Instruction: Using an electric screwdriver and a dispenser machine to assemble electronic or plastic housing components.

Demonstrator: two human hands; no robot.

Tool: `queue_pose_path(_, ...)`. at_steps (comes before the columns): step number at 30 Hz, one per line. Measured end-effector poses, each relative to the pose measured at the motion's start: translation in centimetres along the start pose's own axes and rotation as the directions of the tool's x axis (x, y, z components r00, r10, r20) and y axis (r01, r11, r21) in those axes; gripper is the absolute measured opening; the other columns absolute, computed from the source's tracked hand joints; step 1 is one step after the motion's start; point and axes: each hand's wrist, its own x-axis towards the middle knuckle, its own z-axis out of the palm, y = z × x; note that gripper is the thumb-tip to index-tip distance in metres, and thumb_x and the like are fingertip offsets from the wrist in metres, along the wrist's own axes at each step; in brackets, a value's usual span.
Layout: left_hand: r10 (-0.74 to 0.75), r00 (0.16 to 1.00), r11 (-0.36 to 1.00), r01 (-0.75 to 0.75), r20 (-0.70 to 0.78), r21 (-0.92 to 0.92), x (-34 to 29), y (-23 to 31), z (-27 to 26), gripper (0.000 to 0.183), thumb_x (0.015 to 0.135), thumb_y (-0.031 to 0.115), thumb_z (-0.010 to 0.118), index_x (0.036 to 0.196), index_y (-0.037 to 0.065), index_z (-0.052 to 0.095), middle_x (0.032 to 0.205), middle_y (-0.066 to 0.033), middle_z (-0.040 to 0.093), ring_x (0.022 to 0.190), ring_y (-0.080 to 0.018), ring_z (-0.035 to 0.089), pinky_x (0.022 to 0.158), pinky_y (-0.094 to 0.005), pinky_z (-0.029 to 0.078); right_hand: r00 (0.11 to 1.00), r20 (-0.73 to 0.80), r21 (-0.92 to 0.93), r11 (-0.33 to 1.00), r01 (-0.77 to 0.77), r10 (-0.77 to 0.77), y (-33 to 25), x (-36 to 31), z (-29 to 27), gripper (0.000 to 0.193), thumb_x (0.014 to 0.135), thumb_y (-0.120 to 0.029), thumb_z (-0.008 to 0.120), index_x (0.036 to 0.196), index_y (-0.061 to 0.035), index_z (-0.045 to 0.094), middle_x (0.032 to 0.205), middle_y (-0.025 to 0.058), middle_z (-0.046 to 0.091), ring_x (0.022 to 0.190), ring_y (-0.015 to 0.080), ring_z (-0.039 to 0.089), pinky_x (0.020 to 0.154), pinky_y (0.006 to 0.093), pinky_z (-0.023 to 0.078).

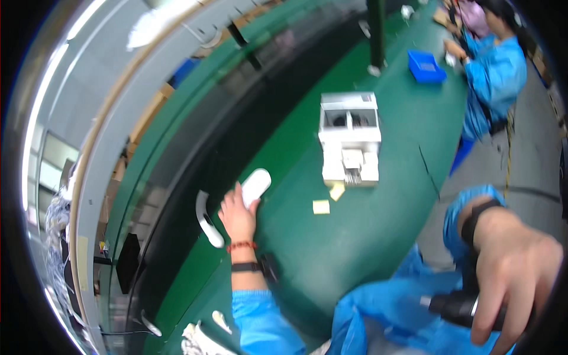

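Observation:
My left hand [238,216] reaches over the green table. Its thumb and fingers lie on either side of the near end of a white, rounded, oblong casing [257,184]. Just left of that hand is a curved white plastic piece [208,220], apart from it. At the lower right, my right hand [518,278] is wrapped around a black electric screwdriver [452,306] with a pale tip pointing left, held above my lap. Motion blurs this hand slightly. A small black object [270,267] lies beside my left wrist.
A white box with compartments [350,139] stands mid-table, with yellow paper slips [321,207] nearby. Farther off are a blue tray [426,66] and a green post [376,35]. A co-worker in blue [494,68] works at the far right. A dark conveyor belt [236,124] runs along the left.

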Motion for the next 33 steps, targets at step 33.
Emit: queue_pose_path(33,0.085,0.995,0.996,-0.086,-0.05,-0.023,-35.9,-55.8,-18.7,0.031,0.104,0.016,0.035,0.117,0.001,0.059,0.111,-0.0137,0.065,0.095,-0.0206,0.064,0.086,-0.0317,0.05,0.874,0.198,-0.748,0.508,0.427,-0.444,5.1,7.5,-0.9,0.011,0.083,0.011,0.06,0.091,0.006,0.066,0.077,0.021,0.065,0.085,0.0357,0.07,0.078,0.0475,0.06)
